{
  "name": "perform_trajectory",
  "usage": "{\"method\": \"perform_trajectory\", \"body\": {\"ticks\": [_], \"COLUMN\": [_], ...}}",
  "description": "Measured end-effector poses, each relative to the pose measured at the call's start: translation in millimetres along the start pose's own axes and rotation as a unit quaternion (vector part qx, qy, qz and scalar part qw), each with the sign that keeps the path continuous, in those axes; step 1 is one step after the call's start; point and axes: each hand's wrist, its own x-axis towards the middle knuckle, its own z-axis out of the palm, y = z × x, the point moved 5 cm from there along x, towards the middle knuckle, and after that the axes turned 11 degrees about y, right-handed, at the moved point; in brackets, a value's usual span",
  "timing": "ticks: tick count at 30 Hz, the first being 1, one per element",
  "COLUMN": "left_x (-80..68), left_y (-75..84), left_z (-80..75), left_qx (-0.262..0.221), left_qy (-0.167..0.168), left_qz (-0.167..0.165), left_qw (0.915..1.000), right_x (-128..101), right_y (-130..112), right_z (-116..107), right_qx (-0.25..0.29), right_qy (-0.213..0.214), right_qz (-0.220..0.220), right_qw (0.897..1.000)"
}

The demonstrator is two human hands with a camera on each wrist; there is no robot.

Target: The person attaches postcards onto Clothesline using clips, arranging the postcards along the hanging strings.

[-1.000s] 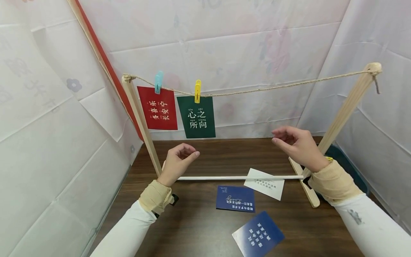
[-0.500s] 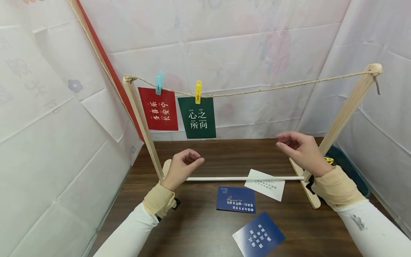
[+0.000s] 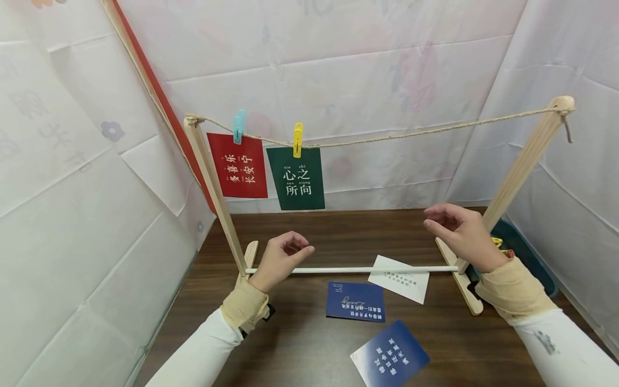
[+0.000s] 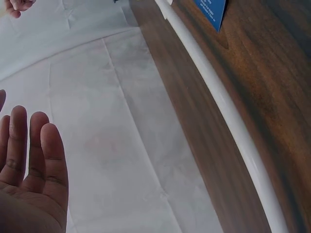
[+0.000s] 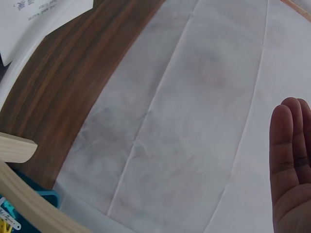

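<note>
My left hand [image 3: 281,260] hovers above the white crossbar [image 3: 348,270] near the frame's left post, holding nothing, its fingers loosely bent. Beside the right post, my right hand [image 3: 461,232] is also in the air with nothing in it. On the twine [image 3: 416,133] hang a red card [image 3: 238,166] under a blue clothespin [image 3: 239,127] and a green card [image 3: 296,180] under a yellow clothespin [image 3: 297,140]. Two blue cards, one flat [image 3: 355,302] near the crossbar and one [image 3: 390,355] closer to me, lie on the table with a white card [image 3: 398,279] partly under the bar.
The wooden posts, left [image 3: 215,199] and right [image 3: 522,172], stand on wooden feet. Behind the right post sits a dark teal bin [image 3: 527,263], with colored clothespins [image 5: 7,221] visible in the right wrist view. White cloth [image 3: 367,70] surrounds the table.
Both hands have drifted lower and slightly to the right, the right hand revealing more of the bin. Cards and clothespins stay where they were.
</note>
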Motion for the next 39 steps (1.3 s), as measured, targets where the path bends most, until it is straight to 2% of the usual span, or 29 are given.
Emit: {"method": "perform_trajectory", "body": {"ticks": [8, 16, 33, 39], "left_x": [-4.2, -7.1, -8.0, -9.2], "left_y": [-3.9, -6.2, -7.9, -9.4], "left_z": [8.3, 18.1, 27.3, 30.8], "left_qx": [-0.003, -0.002, 0.013, 0.023], "left_qy": [-0.013, -0.027, -0.049, -0.06], "left_qz": [-0.008, 0.011, 0.016, 0.016], "left_qw": [0.9999, 0.9996, 0.9986, 0.9978], "right_x": [-9, -16, -21, -25], "right_y": [12, 20, 28, 33], "right_z": [-7, -12, -20, -22], "right_qx": [-0.013, -0.009, -0.021, -0.022], "right_qy": [-0.015, -0.019, -0.008, -0.005], "right_qz": [0.026, 0.041, 0.034, 0.048], "right_qw": [0.999, 0.999, 0.999, 0.999]}}
